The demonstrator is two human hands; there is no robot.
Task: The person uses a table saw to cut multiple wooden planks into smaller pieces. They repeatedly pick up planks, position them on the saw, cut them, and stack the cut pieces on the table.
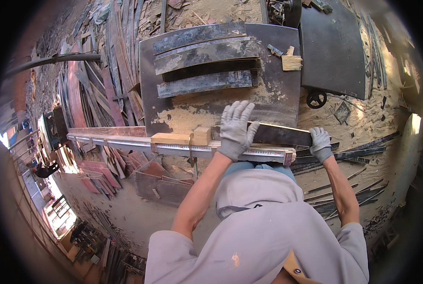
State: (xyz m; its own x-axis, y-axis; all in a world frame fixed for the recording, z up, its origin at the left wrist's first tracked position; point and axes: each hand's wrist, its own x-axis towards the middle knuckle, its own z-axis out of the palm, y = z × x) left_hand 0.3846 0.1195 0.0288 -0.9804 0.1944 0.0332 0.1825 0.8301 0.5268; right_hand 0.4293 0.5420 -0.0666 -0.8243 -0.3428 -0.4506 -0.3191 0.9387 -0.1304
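Both my hands wear grey gloves. A dark board [280, 135] with a pale cut edge lies along the near edge of the metal table [278, 85], just beyond a long rail with a measuring tape [263, 153]. My left hand [238, 130] rests on the board's left part, fingers stretched out and palm down. At the board's right end, my right hand [320, 143] has its fingers curled over the end. Left of my left hand, pale wooden blocks [173, 138] sit against the rail, with a metal clamp piece [191, 146] across it.
Several dark, worn boards [206, 54] lie across the table's far part. Small wood offcuts [292, 62] and sawdust are on its right side. A second metal surface [334, 47] with a black handwheel [316, 99] stands right. Scrap strips [119, 61] pile up at left.
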